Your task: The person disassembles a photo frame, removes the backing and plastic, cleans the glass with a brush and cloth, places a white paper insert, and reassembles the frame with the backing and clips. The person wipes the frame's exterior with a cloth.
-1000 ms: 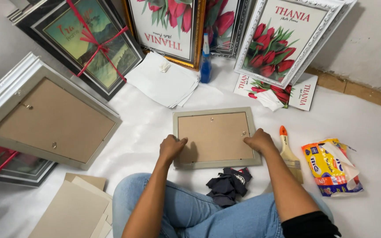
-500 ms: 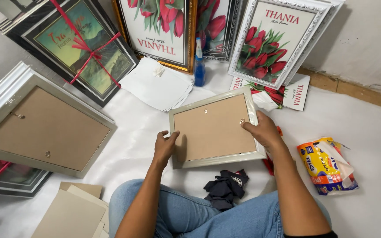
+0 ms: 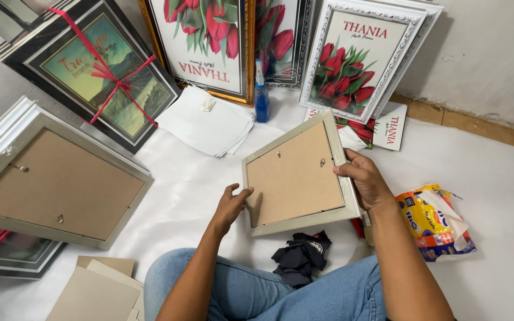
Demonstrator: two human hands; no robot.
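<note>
Two hands support one small rectangular picture frame with a pale silver-grey moulding and a brown fibreboard back point(image 3: 295, 175), which faces up toward the camera and is tilted, its far edge raised off the white sheet-covered floor point(image 3: 495, 172). The left hand point(image 3: 231, 205) grips the frame's left edge near the lower corner, thumb on the backing side and fingers curled behind the moulding. The right hand point(image 3: 364, 181) clasps the right edge, fingers wrapped over the moulding onto the back. Both hands are closed on the frame; neither is spread flat. The frame lies between the hands, above the lap in blue jeans point(image 3: 281, 291), and just beyond the crumpled dark cloth point(image 3: 298, 255) on the floor. Risk assessment: the grip is on the edges only, so a slip at either hand would likely let the frame pivot and drop onto the floor or the cloth. Whether glass is fitted on the hidden front cannot be determined; if so, a drop could crack it. The small metal fittings on the back could loosen under pressure, letting the board shift. A swing to the far side could strike the blue spray bottle point(image 3: 262, 95) or the white ornate frame holding a red tulip print point(image 3: 361, 56), which leans against the wall and would probably topple. The stack of white paper sheets point(image 3: 206, 122) and the large grey frame lying back-up at the left point(image 3: 55, 184) sit well apart from the hands.
</note>
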